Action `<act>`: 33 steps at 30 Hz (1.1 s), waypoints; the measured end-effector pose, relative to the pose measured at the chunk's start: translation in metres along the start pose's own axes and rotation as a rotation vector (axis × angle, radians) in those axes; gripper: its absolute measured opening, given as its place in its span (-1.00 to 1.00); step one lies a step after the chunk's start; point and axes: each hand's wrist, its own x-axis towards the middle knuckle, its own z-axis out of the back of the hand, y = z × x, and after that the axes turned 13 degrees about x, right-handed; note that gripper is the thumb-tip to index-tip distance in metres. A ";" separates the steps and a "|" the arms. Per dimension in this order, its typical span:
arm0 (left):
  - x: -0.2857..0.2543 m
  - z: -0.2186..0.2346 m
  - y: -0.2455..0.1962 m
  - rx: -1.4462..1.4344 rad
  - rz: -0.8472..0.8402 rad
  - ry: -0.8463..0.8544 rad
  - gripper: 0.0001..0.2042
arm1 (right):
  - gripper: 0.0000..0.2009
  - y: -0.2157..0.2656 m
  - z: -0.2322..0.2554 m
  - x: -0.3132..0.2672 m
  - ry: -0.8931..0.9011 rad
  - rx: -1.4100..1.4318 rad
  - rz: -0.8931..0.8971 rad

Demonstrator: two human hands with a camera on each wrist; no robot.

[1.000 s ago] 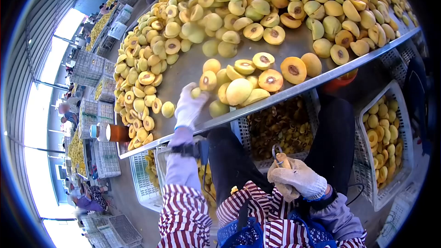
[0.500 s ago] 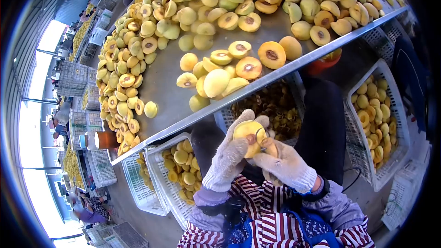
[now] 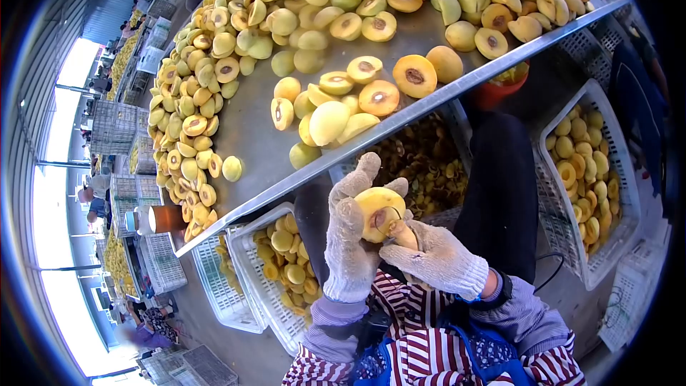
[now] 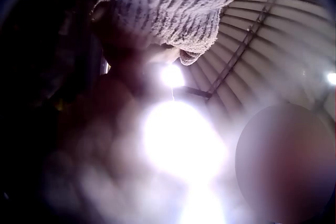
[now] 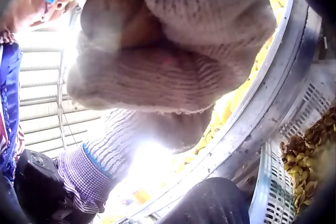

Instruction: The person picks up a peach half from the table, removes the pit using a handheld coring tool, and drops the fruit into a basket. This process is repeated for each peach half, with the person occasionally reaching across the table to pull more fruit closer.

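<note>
In the head view, my gloved left hand (image 3: 350, 243) holds a yellow peach half (image 3: 377, 211) above my lap, fingers along its far side. My gloved right hand (image 3: 446, 261) grips the wooden handle (image 3: 404, 236) of a small pitting tool, whose thin metal loop lies against the fruit near its brown centre. The hands are close together at the fruit. In the right wrist view, curled right fingers (image 5: 157, 77) wrap the rounded handle end (image 5: 123, 16), with the left glove (image 5: 142, 134) behind. The left wrist view shows mostly a glove cuff (image 4: 168, 11) and glare.
A metal table (image 3: 250, 132) bears heaped peach halves, with a small group (image 3: 336, 107) near its raised edge (image 3: 457, 89). Below are a crate of pits and scraps (image 3: 421, 168) and crates of peach halves at left (image 3: 286, 257) and right (image 3: 586, 186). A bottle (image 3: 161, 219) stands at the table's left corner.
My left hand has come from the table down to my lap with a peach half, meeting the right hand's tool. Over the last half second the fruit has turned slightly between the hands.
</note>
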 end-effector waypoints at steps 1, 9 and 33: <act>0.000 -0.004 0.001 0.037 -0.036 -0.017 -0.30 | -0.51 0.000 0.000 0.000 0.003 0.001 -0.004; -0.005 -0.009 0.006 0.315 -0.261 0.016 -0.45 | -0.71 0.019 0.004 -0.009 0.201 0.456 -0.251; 0.001 -0.018 -0.001 0.352 -0.200 0.015 -0.47 | -0.74 0.012 0.011 -0.010 0.233 0.478 -0.219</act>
